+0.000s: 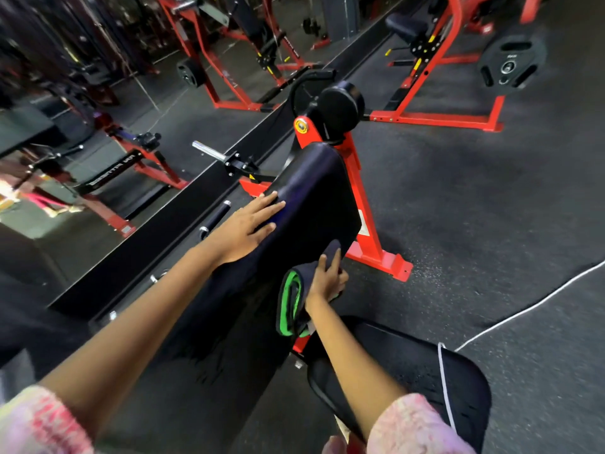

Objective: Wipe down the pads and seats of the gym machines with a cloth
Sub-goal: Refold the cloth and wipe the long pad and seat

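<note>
While left hand (244, 229) steadies, pad (314, 191) slopes lengthwise (away, toward roller (340, 108)).

You're in a gym: red steel machine frames (435, 116) all round, a black weight plate (510, 65) loaded on one, padded black bench (314, 198), dark speckled rubber floor (474, 208), wall mirror (98, 109) at left.

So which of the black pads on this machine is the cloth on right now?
The long sloped pad: the right hand presses the dark, green-edged cloth against its right edge. The round roller pad and the seat are untouched.
</note>
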The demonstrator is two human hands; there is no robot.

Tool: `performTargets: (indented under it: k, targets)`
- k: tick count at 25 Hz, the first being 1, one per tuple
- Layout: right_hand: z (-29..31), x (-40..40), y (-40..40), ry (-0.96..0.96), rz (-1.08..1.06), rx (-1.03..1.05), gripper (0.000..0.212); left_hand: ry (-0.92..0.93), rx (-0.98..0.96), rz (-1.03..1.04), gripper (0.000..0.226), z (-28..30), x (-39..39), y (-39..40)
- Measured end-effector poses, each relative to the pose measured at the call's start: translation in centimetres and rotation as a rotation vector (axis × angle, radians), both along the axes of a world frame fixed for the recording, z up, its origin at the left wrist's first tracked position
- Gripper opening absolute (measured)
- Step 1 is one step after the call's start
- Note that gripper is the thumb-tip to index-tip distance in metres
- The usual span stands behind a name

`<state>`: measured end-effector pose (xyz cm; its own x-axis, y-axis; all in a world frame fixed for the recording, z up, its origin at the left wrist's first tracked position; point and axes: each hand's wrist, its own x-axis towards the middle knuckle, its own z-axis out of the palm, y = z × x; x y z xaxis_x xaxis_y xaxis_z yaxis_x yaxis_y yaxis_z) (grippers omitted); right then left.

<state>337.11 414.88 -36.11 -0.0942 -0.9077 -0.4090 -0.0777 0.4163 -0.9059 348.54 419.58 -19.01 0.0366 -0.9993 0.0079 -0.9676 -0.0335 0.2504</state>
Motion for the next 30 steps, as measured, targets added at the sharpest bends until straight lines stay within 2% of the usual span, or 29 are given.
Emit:
performTargets:
  k: [2, 3, 6, 8, 10, 11, 13, 16, 18, 21, 22, 27, 28, 30]
  targets:
    - [1.1, 0.7, 3.9, 0.029, 0.001, -0.316, 0.061, 0.013, 0.004, 0.015, 0.059, 0.3, 0.3, 3.7]
    - [0.9, 1.0, 6.6, 0.039, 0.042, -0.411, 0.061, 0.017, 0.002, 0.040, 0.060, 0.3, 0.2, 5.4]
    - [-0.4, 0.1, 10.5, 0.046, 0.135, -0.439, 0.066, -0.072, -0.020, 0.084, 0.064, 0.0, -0.4, 9.5]
    - [0.5, 0.2, 7.5, -0.052, 0.099, -0.268, 0.065, -0.095, -0.078, 0.093, 0.066, -0.1, -0.8, 10.7]
    - [3.1, 0.9, 5.4, -0.056, 0.030, -0.109, 0.054, -0.056, -0.134, 0.120, 0.061, 0.0, -1.0, 10.8]
    - [4.6, 1.2, 5.5, -0.064, 0.024, -0.169, 0.051, -0.039, -0.156, 0.139, 0.059, 0.1, -1.1, 10.6]
    - [6.5, 1.3, 8.1, -0.053, 0.057, -0.488, 0.048, -0.001, -0.198, 0.166, 0.058, 0.1, -1.4, 10.4]
    - [4.9, -0.7, 13.2, -0.029, 0.302, -0.845, 0.045, 0.113, -0.242, 0.231, 0.052, 0.2, -1.5, 10.7]
    - [4.2, -1.2, 11.1, -0.036, 0.317, -0.859, 0.044, 0.162, -0.259, 0.258, 0.051, 0.5, -2.2, 10.6]
    - [6.8, -0.3, 6.3, -0.034, 0.222, -0.626, 0.045, 0.220, -0.304, 0.303, 0.051, 0.3, -2.2, 10.8]
    - [7.8, 0.1, 6.2, -0.010, 0.238, -0.619, 0.044, 0.248, -0.331, 0.314, 0.051, 0.4, -2.1, 10.9]
    - [7.7, -1.6, 12.2, 0.226, 0.506, -1.182, 0.042, 0.386, -0.438, 0.372, 0.048, 1.2, -2.5, 11.5]
    - [7.7, -1.9, 11.0, 0.262, 0.533, -1.241, 0.042, 0.389, -0.427, 0.402, 0.047, 1.2, -2.8, 11.8]
    - [8.9, -1.9, 7.5, 0.313, 0.501, -1.116, 0.041, 0.264, -0.287, 0.497, 0.047, 0.8, -3.0, 13.4]
